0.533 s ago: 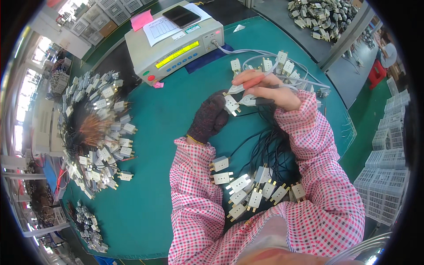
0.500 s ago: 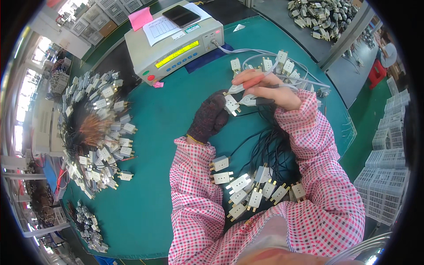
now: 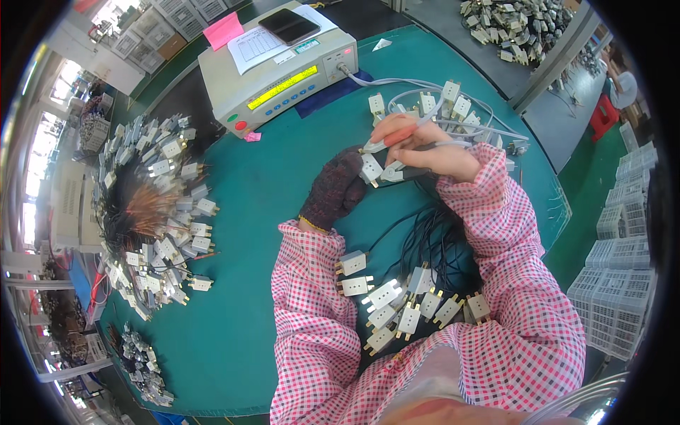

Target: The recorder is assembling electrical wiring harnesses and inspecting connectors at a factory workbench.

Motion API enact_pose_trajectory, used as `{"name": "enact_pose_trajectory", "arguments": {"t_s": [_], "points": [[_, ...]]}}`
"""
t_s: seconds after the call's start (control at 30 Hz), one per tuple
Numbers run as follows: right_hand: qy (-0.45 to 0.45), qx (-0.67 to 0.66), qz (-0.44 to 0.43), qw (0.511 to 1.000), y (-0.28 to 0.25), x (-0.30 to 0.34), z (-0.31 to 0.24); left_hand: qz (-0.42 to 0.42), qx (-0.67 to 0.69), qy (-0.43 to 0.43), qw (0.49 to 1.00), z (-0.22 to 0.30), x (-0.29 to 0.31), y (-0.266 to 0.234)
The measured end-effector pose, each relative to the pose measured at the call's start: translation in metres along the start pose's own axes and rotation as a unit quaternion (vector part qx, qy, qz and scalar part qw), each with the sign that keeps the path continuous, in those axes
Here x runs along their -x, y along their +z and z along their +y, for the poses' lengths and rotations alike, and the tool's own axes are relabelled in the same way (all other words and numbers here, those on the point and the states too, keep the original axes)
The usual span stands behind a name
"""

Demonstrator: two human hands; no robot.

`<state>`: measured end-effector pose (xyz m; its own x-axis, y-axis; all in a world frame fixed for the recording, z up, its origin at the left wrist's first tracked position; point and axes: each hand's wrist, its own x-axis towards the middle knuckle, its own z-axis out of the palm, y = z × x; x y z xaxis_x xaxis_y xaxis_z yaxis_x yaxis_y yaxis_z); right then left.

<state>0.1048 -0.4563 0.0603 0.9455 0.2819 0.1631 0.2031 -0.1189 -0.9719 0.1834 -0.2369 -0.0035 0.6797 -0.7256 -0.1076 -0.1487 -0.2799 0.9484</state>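
Observation:
My left hand [image 3: 333,188], in a dark knitted glove, is closed on a small white rectangular connector block [image 3: 370,170] with brass tabs. My bare right hand [image 3: 439,152] grips two test clips on grey leads. The clip with the red handle [image 3: 401,136] has its tip at the block's upper tab. The second clip, grey with a black handle [image 3: 394,172], lies by the lower tab; whether it touches cannot be seen. More white blocks on black wires [image 3: 407,320] lie between my forearms.
A bench tester [image 3: 283,81] with a yellow display stands at the back, a phone [image 3: 290,27] and papers on it. A large heap of wired blocks [image 3: 170,248] lies left, a smaller heap [image 3: 145,365] near left. More blocks [image 3: 460,108] lie beyond my right hand.
The black-handled clip has tilted and dropped slightly beside the block's lower tab. My right fingers have shifted a little left; my left hand and the block have barely moved.

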Motion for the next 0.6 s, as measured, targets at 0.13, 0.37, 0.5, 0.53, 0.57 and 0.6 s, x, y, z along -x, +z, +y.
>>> {"name": "enact_pose_trajectory", "arguments": {"t_s": [0.13,0.37,0.5,0.53,0.57,0.6], "points": [[-0.009,0.007,0.015,1.0,0.001,-0.002,0.003,0.01,-0.075,0.245,0.967,-0.016,-0.007,-0.002],[-0.033,0.037,0.024,0.998,0.001,-0.002,0.001,0.033,-0.01,0.264,0.964,-0.028,-0.011,0.008],[0.003,0.048,0.051,0.998,0.007,-0.003,-0.001,0.057,0.012,0.324,0.944,-0.032,-0.017,0.008],[-0.004,0.046,0.046,0.998,0.01,-0.004,0.0,0.041,0.026,0.297,0.954,-0.034,-0.018,0.007],[0.037,0.014,0.074,0.996,0.014,-0.004,0.002,0.1,-0.104,0.405,0.903,-0.034,-0.023,0.005],[0.082,-0.008,0.096,0.992,0.018,-0.005,0.004,0.142,-0.202,0.469,0.848,-0.034,-0.023,0.004]]}}
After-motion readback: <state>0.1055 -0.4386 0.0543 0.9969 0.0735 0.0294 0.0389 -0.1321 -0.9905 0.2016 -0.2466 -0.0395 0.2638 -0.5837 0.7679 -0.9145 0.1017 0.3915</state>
